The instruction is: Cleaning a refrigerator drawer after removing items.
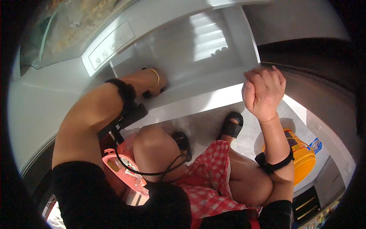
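Note:
Before me is a pulled-out white drawer [183, 68] with a smooth grey interior; a striped patch of light falls on its far side. My left hand [158, 83] reaches down inside its left part, a yellow bangle at the wrist. Shadow and blur hide those fingers, so any grip is unclear. My right hand [265, 93] is by the drawer's front right corner, back turned up, fingers bent and thumb apart. No object shows in it; whether it holds the drawer's edge cannot be made out.
Left of the drawer runs a white panel with icons [111, 47]. A yellow bucket [304, 164] stands on the floor at right, beside a blue-edged clear item [316, 145]. A pink plastic container [123, 169] sits by my left leg. A black cable [143, 173] loops across my knee.

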Available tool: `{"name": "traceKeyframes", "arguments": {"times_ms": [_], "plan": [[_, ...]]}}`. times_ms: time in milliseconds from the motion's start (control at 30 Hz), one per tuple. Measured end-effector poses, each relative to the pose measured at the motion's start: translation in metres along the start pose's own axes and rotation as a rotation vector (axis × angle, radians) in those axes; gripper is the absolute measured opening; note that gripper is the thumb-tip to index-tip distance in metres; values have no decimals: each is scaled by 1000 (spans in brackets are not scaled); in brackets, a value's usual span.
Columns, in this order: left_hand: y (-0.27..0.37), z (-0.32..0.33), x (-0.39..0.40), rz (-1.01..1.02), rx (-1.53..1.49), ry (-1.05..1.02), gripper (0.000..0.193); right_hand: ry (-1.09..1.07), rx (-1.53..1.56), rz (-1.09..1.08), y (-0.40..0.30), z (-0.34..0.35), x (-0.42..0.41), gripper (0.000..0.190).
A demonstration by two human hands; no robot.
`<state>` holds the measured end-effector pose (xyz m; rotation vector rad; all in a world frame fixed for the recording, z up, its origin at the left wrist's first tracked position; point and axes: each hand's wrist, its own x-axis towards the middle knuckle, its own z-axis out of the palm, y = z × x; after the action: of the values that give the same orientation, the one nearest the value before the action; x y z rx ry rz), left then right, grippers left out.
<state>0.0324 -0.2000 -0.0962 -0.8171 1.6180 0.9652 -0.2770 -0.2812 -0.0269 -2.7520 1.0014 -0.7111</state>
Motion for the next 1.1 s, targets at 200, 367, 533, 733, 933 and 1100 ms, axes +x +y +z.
{"name": "traceKeyframes", "arguments": {"times_ms": [200,367,533,733,933,1100], "plan": [[-1,-4,-6,-73,-135,-96,36,17,-17,2,0,-1,0,14],[3,-13,-35,-11,-111,-229,38,5,-20,5,2,1,-4,14],[21,-27,-93,-44,-31,-447,40,-1,-12,1,0,0,-3,15],[52,-20,-148,-37,-122,-511,39,-14,24,-20,5,-1,-7,25],[84,-12,-180,9,-236,-458,38,-123,142,-160,3,-23,-2,56],[110,-14,-183,65,-275,-371,37,-199,107,-194,10,-25,-4,59]]}}
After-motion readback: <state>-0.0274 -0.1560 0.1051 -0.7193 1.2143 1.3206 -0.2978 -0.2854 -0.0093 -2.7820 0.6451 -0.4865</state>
